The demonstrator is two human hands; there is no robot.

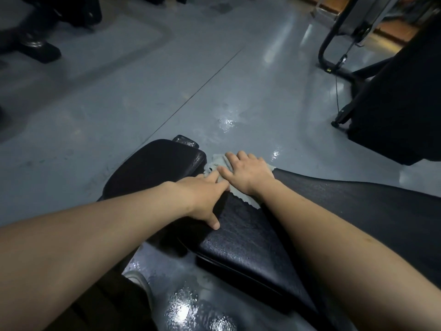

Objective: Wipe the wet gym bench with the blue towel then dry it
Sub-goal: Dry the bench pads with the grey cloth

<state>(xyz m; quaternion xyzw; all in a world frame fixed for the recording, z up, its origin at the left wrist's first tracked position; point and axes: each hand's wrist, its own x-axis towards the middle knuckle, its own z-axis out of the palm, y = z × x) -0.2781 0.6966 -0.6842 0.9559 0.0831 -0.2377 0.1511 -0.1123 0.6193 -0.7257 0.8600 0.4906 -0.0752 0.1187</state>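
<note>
The grey floor [119, 103] fills most of the frame, and it carries shiny wet patches, one just above the middle and a larger one at the bottom centre beside a pale shoe [140, 281]. That puddle is the main hazard as I judge it: a step or a shift of weight there could slip.

Dark gym machines [393, 96] stand at the upper right and more black gear sits at the upper left, well apart from the work.

The desk [250, 240], a black padded gym bench with a grained cover, runs from lower centre toward the right edge; a second black pad [152, 168] sits just beyond it at centre left, with a gap between the two. Water pushed toward that gap or over the edge would likely drip to the floor and widen the puddles.

The right hand [245, 172] lies flat on the towel [218, 163], its fingers spread and pressing, not gripping. The left hand [205, 194] reaches in beside it, its fingers straight, their tips touching the towel's near edge, thumb resting on the bench.

The towel, pale grey-blue in this light, is crumpled at the far end of the bench near frame centre, partly over the edge by the gap. With no curled grip on it, it could slide off under a hard push. It also looks small, so it may soak through and only smear water before drying.
</note>
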